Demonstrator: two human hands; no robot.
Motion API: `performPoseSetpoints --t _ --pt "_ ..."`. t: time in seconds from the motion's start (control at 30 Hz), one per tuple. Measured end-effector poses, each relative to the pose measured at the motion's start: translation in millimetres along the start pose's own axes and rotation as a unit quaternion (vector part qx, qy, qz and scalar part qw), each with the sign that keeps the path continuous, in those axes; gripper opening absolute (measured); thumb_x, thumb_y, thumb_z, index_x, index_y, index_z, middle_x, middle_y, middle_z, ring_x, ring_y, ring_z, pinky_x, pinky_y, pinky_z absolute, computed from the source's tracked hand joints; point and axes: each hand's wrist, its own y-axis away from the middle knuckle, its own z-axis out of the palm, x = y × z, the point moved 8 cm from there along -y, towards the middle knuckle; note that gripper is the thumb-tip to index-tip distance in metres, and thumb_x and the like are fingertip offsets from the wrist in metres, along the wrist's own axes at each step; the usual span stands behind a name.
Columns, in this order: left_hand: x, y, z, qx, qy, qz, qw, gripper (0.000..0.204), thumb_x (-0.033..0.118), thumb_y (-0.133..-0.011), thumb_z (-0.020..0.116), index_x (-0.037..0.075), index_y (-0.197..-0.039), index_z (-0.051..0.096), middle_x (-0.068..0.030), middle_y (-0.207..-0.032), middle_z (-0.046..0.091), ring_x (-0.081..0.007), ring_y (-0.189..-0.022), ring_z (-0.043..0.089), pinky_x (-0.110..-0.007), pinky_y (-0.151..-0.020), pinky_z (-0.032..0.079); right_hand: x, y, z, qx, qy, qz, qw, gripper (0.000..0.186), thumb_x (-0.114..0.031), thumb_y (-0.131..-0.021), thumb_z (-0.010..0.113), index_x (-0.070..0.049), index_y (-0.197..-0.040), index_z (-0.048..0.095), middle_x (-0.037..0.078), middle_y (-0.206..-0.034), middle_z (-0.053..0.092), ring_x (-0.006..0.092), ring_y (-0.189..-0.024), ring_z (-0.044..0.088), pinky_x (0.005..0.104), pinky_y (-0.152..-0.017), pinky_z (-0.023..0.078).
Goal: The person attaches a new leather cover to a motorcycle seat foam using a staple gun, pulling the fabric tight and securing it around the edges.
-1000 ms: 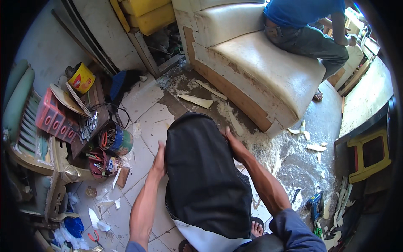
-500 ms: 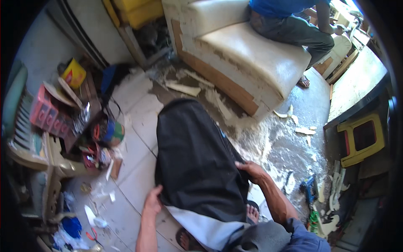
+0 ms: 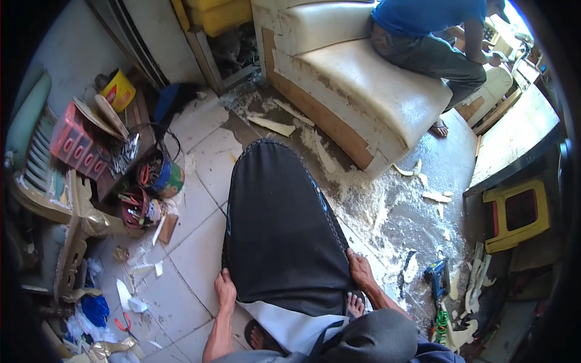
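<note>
A long black vinyl seat cover lies in front of me, its far end rounded and its sides edged with a stitched or puckered seam. At its near end a pale underside hangs folded toward my lap. My left hand is closed on the near left edge, thumb on top and the other fingers mostly hidden. On the opposite edge my right hand pinches the side of the cover. What lies beneath the cover is hidden.
A worn cream sofa with a seated person in blue stands ahead. Foam scraps litter the floor. Tool pots and a pink drawer box are left; a blue stapler-like air tool and yellow stool are right.
The black cover has been turned flatter and straighter, so both seamed sides now show. Both my hands still hold its edges, the right one slightly lower. The view has shifted a little.
</note>
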Motion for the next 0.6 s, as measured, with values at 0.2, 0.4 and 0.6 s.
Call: performPoseSetpoints --t 0.2,0.4,0.6 --pt "5.9 -26.2 18.1 -0.069 -0.094 -0.031 0.993 0.045 0.034 -0.106 0.042 -0.006 -0.111 0.064 -0.0305 -0.107 0.067 -0.0488 -0.104 0.062 -0.047 -0.091 0.047 -29.9 -16.7 15.1 -0.051 0.028 0.002 0.998 0.075 -0.064 -0.099 0.046 0.006 -0.086 0.069 0.018 -0.072 0.066 0.0217 -0.075 0.062 0.0409 -0.073 0.048" --pt "133.9 -75.0 16.8 0.034 -0.114 0.166 0.979 0.042 0.013 -0.095 0.054 -0.007 -0.132 0.050 -0.0298 -0.130 0.056 -0.0437 -0.123 0.053 -0.048 -0.105 0.042 -133.7 -52.6 -14.3 0.115 0.172 -0.291 0.934 0.037 -0.024 -0.093 0.066 0.000 -0.121 0.060 0.025 -0.118 0.063 0.0415 -0.107 0.062 0.0463 -0.091 0.050" --pt "369.9 -99.2 81.0 0.134 -0.141 0.556 0.808 0.037 0.021 -0.099 0.052 0.002 -0.131 0.056 -0.0230 -0.123 0.061 -0.0426 -0.115 0.057 -0.049 -0.101 0.045 -398.2 -68.1 70.7 0.098 0.131 -0.572 0.804 0.038 -0.028 -0.098 0.058 -0.006 -0.130 0.058 0.020 -0.130 0.059 0.0375 -0.121 0.058 0.0461 -0.100 0.048"
